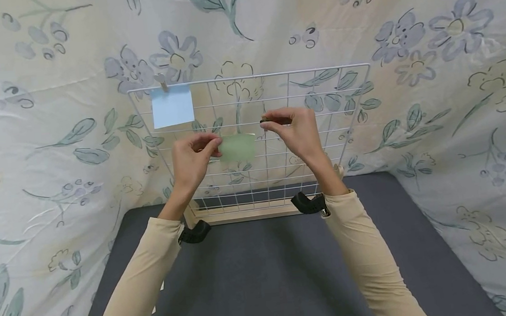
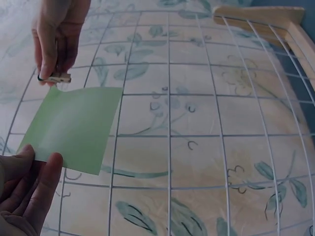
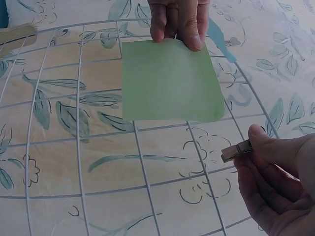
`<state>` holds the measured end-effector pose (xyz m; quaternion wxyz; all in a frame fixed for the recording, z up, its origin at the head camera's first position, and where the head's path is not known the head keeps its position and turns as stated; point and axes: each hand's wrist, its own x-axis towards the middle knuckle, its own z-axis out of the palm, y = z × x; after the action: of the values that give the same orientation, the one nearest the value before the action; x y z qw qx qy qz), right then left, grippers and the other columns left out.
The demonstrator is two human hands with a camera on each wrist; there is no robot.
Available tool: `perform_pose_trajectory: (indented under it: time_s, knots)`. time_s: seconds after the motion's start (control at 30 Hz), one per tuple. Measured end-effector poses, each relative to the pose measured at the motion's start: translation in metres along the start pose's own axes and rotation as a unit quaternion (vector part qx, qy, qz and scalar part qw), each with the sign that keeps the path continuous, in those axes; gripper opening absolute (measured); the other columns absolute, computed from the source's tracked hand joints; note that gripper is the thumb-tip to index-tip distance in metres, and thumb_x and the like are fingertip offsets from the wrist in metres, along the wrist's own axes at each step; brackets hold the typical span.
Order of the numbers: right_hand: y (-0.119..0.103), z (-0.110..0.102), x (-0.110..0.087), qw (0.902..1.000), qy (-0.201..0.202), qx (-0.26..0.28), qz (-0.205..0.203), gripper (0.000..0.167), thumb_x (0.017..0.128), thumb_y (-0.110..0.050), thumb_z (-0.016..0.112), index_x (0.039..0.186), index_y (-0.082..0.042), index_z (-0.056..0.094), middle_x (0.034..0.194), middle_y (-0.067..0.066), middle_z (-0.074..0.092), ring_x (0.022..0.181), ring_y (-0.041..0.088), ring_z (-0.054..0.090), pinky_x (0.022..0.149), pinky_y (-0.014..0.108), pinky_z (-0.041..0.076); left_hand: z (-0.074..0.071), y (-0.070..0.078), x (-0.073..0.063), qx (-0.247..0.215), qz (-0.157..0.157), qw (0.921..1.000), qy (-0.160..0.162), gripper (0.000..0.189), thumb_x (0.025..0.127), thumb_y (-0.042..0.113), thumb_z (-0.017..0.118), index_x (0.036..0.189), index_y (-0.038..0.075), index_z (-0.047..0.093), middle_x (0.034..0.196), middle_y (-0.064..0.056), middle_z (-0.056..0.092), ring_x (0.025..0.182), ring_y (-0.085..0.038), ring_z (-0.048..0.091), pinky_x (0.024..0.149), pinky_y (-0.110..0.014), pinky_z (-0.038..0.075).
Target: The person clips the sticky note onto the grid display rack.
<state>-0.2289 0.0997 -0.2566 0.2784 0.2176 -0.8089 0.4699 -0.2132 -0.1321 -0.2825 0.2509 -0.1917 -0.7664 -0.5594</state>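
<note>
Found green paper [image 1: 237, 148] pinched at its left edge between thumb and fingers of left hand [image 1: 194, 158], in front of wire grid [image 1: 246, 77], below and to the right of blue paper [image 1: 172, 106]. Cannot confirm contact between green paper and wire grid. Observed small clothespin [image 3: 236, 150] pinched in right hand [image 1: 295, 126], near green paper's right side but apart from it. Noted blue paper clipped at top of wire grid by second clothespin [image 1: 162, 83]; noted wooden base [image 1: 244, 213] on dark table [image 1: 263, 277].
</note>
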Motion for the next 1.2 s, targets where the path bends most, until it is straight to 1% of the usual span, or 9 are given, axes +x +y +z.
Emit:
perform_pose_trajectory:
  time_s: [0.17, 0.43, 0.63, 0.7, 0.77, 0.93, 1.03, 1.13, 1.2]
  knots:
    - [-0.004, -0.003, 0.006, 0.9999, -0.006, 0.009, 0.002, 0.018, 0.085, -0.005, 0.076, 0.101, 0.004, 0.075, 0.095, 0.017, 0.074, 0.086, 0.027, 0.072, 0.081, 0.035, 0.06, 0.0, 0.005, 0.005, -0.005, 0.014, 0.9999, 0.004, 0.012, 0.09, 0.003, 0.07, 0.093, -0.008, 0.073, 0.084, -0.022, 0.071, 0.06, -0.014, 0.066, 0.061, -0.021, 0.058]
    - [-0.009, -0.007, 0.014, 0.9998, 0.003, 0.017, 0.007, 0.018, 0.085, -0.006, 0.076, 0.102, 0.003, 0.076, 0.096, 0.017, 0.074, 0.087, 0.026, 0.072, 0.08, 0.032, 0.06, -0.001, 0.024, 0.015, -0.031, 0.031, 0.999, 0.003, 0.012, 0.089, 0.0, 0.07, 0.091, -0.012, 0.071, 0.082, -0.024, 0.07, 0.059, -0.009, 0.065, 0.062, -0.022, 0.059]
    - [-0.011, -0.008, 0.019, 0.9999, 0.003, 0.013, 0.008, 0.018, 0.085, -0.007, 0.077, 0.101, 0.002, 0.076, 0.095, 0.016, 0.074, 0.086, 0.024, 0.072, 0.08, 0.028, 0.059, -0.002, 0.035, 0.023, -0.042, 0.041, 0.9982, 0.011, 0.01, 0.088, -0.002, 0.07, 0.089, -0.012, 0.07, 0.082, -0.024, 0.07, 0.058, -0.011, 0.065, 0.062, -0.023, 0.06]
    - [-0.012, -0.009, 0.02, 0.9999, 0.004, 0.011, 0.005, 0.018, 0.085, -0.007, 0.077, 0.101, 0.002, 0.076, 0.096, 0.015, 0.074, 0.085, 0.024, 0.073, 0.08, 0.028, 0.059, -0.004, 0.038, 0.025, -0.046, 0.04, 0.998, 0.016, 0.01, 0.088, -0.003, 0.07, 0.09, -0.013, 0.07, 0.082, -0.024, 0.069, 0.058, -0.012, 0.065, 0.063, -0.024, 0.06]
    - [-0.013, -0.009, 0.021, 0.9999, 0.003, 0.014, 0.004, 0.018, 0.085, -0.007, 0.077, 0.101, 0.002, 0.076, 0.096, 0.016, 0.074, 0.085, 0.024, 0.073, 0.08, 0.027, 0.059, -0.006, 0.041, 0.027, -0.056, 0.031, 0.9978, 0.019, 0.011, 0.088, -0.003, 0.07, 0.091, -0.013, 0.07, 0.082, -0.023, 0.07, 0.059, -0.013, 0.066, 0.064, -0.025, 0.061]
    - [-0.015, -0.011, 0.022, 0.9996, 0.004, 0.025, 0.009, 0.018, 0.085, -0.007, 0.077, 0.101, 0.002, 0.076, 0.096, 0.016, 0.074, 0.085, 0.024, 0.073, 0.079, 0.025, 0.059, -0.009, 0.046, 0.028, -0.068, 0.01, 0.9975, 0.015, 0.014, 0.088, -0.001, 0.071, 0.095, -0.013, 0.07, 0.086, -0.021, 0.07, 0.061, -0.014, 0.067, 0.062, -0.027, 0.061]
    - [-0.016, -0.012, 0.022, 0.9996, 0.005, 0.026, 0.006, 0.017, 0.085, -0.006, 0.077, 0.1, 0.002, 0.076, 0.095, 0.016, 0.074, 0.083, 0.023, 0.073, 0.078, 0.025, 0.059, -0.01, 0.047, 0.028, -0.065, 0.016, 0.9976, 0.016, 0.014, 0.088, -0.001, 0.071, 0.095, -0.013, 0.07, 0.087, -0.024, 0.07, 0.06, -0.013, 0.067, 0.062, -0.027, 0.061]
    - [-0.014, -0.012, 0.022, 0.9995, 0.007, 0.031, 0.004, 0.017, 0.085, -0.006, 0.077, 0.099, 0.002, 0.076, 0.094, 0.016, 0.074, 0.082, 0.023, 0.073, 0.077, 0.025, 0.059, -0.01, 0.049, 0.027, -0.068, 0.021, 0.9973, 0.021, 0.013, 0.087, -0.001, 0.071, 0.094, -0.013, 0.071, 0.086, -0.022, 0.071, 0.059, -0.012, 0.067, 0.063, -0.026, 0.061]
    - [-0.014, -0.011, 0.022, 0.9993, 0.007, 0.036, 0.004, 0.017, 0.085, -0.006, 0.077, 0.099, 0.002, 0.076, 0.094, 0.016, 0.074, 0.082, 0.023, 0.073, 0.078, 0.025, 0.059, -0.011, 0.051, 0.026, -0.06, 0.032, 0.9974, 0.023, 0.013, 0.087, -0.001, 0.072, 0.093, -0.012, 0.071, 0.084, -0.02, 0.071, 0.059, -0.011, 0.067, 0.064, -0.025, 0.061]
